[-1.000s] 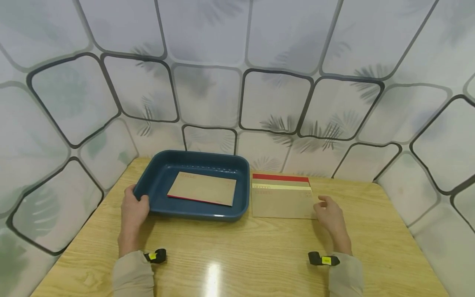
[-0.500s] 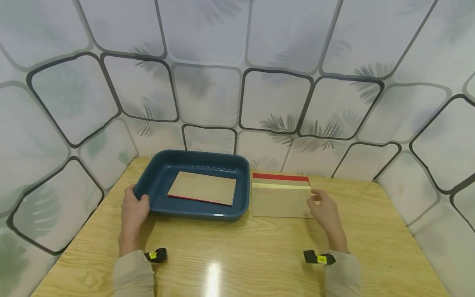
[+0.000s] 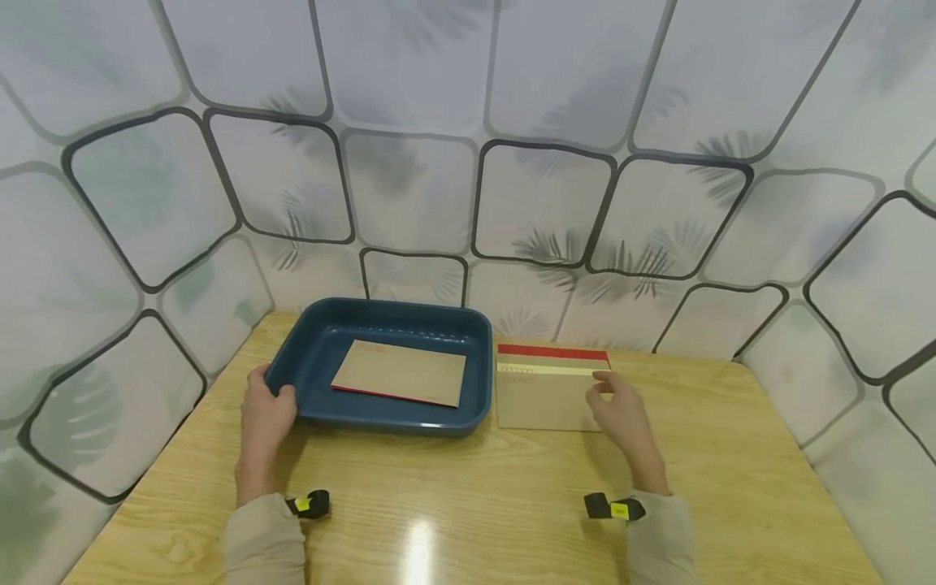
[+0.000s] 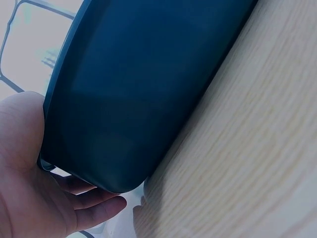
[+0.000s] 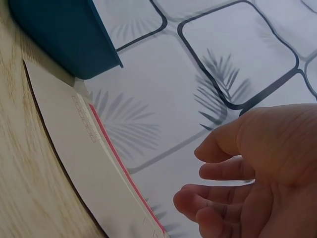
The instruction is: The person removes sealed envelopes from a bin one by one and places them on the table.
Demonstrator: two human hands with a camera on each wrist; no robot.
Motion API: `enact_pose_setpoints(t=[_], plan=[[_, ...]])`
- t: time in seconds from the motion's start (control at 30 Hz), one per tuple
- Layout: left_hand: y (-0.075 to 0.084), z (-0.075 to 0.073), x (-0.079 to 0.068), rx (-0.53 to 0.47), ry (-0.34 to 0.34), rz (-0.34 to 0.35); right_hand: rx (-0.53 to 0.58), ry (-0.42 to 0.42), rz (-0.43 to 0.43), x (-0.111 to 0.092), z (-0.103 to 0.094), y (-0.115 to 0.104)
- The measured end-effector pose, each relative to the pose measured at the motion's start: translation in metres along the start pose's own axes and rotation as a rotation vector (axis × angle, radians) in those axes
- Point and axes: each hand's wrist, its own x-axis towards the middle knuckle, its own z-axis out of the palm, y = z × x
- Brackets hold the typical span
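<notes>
My left hand (image 3: pixel 266 414) grips the near left corner of a dark blue tray (image 3: pixel 391 425), thumb over the rim. The left wrist view has fingers (image 4: pixel 101 213) under the tray's outer wall (image 4: pixel 133 99). Inside the tray lies a tan envelope (image 3: pixel 402 372) with a red edge showing beneath it. Right of the tray, several fanned envelopes (image 3: pixel 544 402) lie on the table, tan in front, then pale yellow, tan and red behind. Over their right end is my right hand (image 3: pixel 621 418), fingers loosely bent. In the right wrist view that hand (image 5: pixel 247 173) holds nothing and is apart from the envelopes (image 5: pixel 64 134).
The wooden table (image 3: pixel 512 512) carries the tray and envelopes near its back edge. Behind it hangs a patterned wall covering (image 3: pixel 541 203) with leaf prints. Each wrist wears a black band, the left one (image 3: pixel 310 504) and the right one (image 3: pixel 614 509).
My right hand has moved left from beside the envelopes' right edge to over their right end. The left hand, the tray and the envelopes stay in place.
</notes>
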Motion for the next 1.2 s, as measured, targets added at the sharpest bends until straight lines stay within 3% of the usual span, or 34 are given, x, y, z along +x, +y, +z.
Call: enact_pose_setpoints(t=[0.37, 0.87, 1.2], plan=[[-0.001, 0.000, 0.000, -0.001, -0.002, 0.000, 0.015, 0.093, -0.073, 0.000, 0.005, -0.008], [0.000, 0.000, 0.000, 0.003, -0.017, -0.001, 0.063, 0.182, -0.080, -0.005, 0.007, -0.018], [-0.001, 0.000, 0.001, 0.003, -0.019, 0.000, 0.100, 0.173, -0.111, -0.004, 0.011, -0.021]])
